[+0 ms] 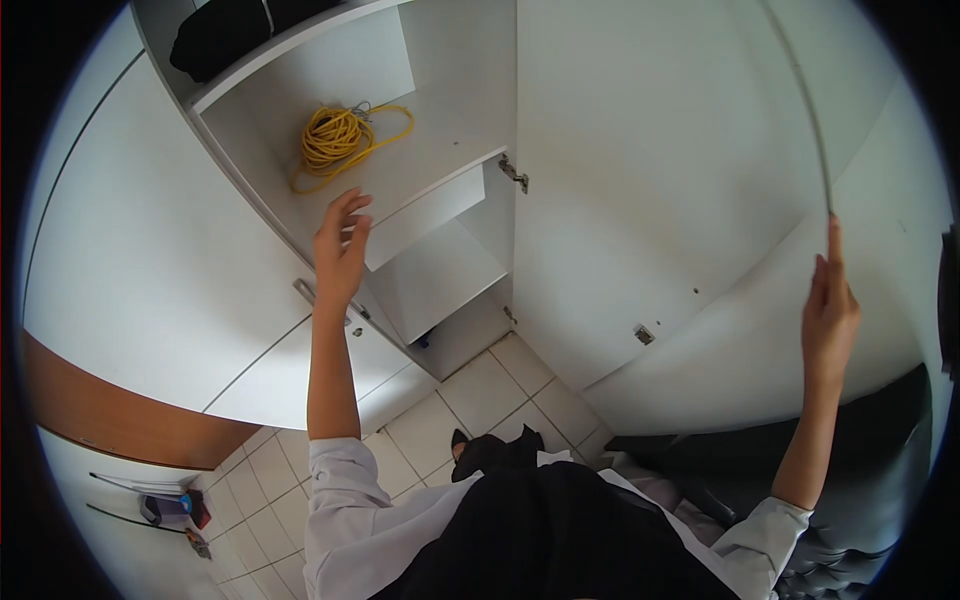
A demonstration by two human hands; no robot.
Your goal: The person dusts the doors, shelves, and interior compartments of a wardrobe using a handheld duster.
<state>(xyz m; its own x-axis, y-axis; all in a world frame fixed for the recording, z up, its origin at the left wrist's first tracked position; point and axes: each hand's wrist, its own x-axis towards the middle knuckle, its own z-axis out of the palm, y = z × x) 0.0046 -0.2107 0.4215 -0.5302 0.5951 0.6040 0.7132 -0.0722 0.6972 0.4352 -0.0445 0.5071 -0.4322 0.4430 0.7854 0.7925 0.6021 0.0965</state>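
My left hand [342,245] is raised before the open cabinet, its fingers apart and slightly curled, holding nothing. Just beyond its fingertips a coiled yellow cable [335,140] lies on a white cabinet shelf [430,135]. Far to the right, my right hand [832,300] touches the outer edge of the open white cabinet door [650,150], with one finger stretched along that edge and the others bent. Metal hinges [515,174] join the door to the cabinet's right side.
A black bundle [225,38] rests on the top shelf. Closed white doors [160,240] with a metal handle stand at left. Below is a tiled floor [480,395]. A black tufted seat [860,480] is at lower right, and purple and red items [168,508] are at lower left.
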